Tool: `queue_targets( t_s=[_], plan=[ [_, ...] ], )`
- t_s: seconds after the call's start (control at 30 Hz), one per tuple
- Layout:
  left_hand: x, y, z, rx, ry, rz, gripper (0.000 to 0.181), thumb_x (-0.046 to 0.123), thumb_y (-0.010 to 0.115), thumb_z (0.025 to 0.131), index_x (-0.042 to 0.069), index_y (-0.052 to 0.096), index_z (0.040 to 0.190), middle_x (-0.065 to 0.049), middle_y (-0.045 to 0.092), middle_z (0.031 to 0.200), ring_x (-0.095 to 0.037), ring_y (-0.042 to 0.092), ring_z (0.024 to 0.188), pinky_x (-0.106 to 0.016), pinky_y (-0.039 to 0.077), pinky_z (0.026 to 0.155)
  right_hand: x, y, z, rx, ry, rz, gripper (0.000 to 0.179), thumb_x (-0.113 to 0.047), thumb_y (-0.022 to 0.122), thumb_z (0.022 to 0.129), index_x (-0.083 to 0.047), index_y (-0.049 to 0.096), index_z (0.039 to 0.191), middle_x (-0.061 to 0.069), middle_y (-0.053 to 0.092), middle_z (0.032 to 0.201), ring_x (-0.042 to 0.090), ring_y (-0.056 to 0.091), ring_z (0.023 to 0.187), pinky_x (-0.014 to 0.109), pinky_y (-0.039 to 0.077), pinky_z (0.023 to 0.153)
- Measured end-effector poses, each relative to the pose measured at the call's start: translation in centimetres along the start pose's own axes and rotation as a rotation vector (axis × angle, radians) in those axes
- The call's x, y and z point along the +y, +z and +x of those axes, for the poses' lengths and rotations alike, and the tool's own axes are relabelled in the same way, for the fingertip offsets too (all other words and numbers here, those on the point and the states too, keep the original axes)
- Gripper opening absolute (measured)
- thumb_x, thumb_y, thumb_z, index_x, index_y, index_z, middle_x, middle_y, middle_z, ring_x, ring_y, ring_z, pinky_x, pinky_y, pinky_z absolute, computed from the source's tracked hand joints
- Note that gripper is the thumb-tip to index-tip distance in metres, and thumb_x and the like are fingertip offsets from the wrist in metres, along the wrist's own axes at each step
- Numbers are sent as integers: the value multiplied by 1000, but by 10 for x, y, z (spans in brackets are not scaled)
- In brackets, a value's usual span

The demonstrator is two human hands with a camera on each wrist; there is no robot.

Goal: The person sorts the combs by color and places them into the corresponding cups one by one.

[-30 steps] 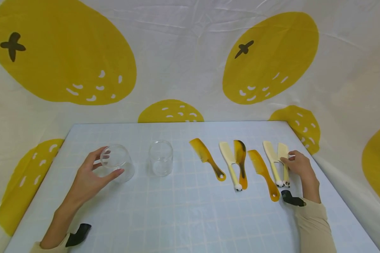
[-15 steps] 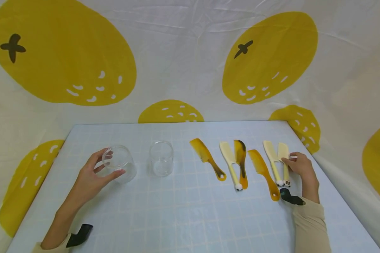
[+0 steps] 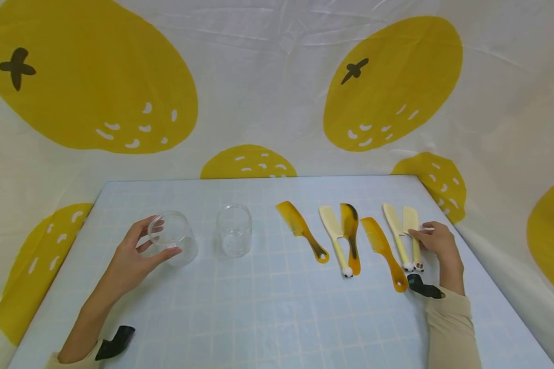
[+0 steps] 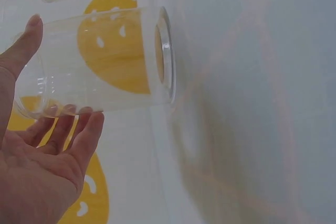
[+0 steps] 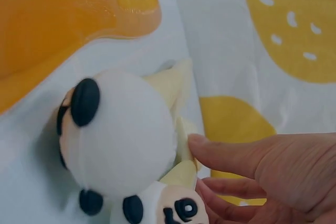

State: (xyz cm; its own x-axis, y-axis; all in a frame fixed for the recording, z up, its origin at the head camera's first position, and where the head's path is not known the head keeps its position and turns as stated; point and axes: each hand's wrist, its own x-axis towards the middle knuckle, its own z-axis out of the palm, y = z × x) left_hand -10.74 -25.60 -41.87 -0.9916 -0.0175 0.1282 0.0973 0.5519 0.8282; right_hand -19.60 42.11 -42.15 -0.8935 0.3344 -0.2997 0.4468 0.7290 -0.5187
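My left hand grips a clear drinking glass by its sides, thumb on the near side. In the left wrist view, the fingers and thumb lie at the mouth end of this glass, its thick base close over the tabletop. On the right, my right hand pinches a cream comb with a small panda head on its handle. The right wrist view has the thumb against the cream handle behind two panda heads. A second cream comb lies alongside it.
A second clear glass stands upright right of the held one. An amber comb, a dark-streaked amber comb, another cream comb and a further amber comb lie on the pale checked table. A fruit-print cloth hangs behind.
Almost nothing differs; both hands keep their holds, with only slight shifts in the view.
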Motion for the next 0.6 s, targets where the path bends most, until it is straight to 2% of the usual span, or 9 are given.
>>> queue_targets(
  t_s=[0.13,0.33,0.6],
  plan=[
    [0,-1,-1,-2,10,-13,89,27,85,87,6,32,156,-17,44,148,-35,43,130,3,34,93,1,1,2,-6,37,19,73,-35,64,102,16,36,145,40,45,140,46,53,111,61,45,106],
    [-3,-1,0,-13,17,-17,88,26,85,88,6,31,156,-18,42,149,-37,41,130,2,33,94,2,2,3,0,-11,28,65,-33,65,101,16,45,139,38,52,131,42,56,104,55,51,98],
    [-2,0,0,-14,12,-14,89,28,84,88,6,31,156,-20,41,149,-39,40,131,2,33,94,-5,0,2,-1,-77,88,63,-29,67,100,14,45,140,38,51,134,31,64,97,28,60,78]
  ],
)
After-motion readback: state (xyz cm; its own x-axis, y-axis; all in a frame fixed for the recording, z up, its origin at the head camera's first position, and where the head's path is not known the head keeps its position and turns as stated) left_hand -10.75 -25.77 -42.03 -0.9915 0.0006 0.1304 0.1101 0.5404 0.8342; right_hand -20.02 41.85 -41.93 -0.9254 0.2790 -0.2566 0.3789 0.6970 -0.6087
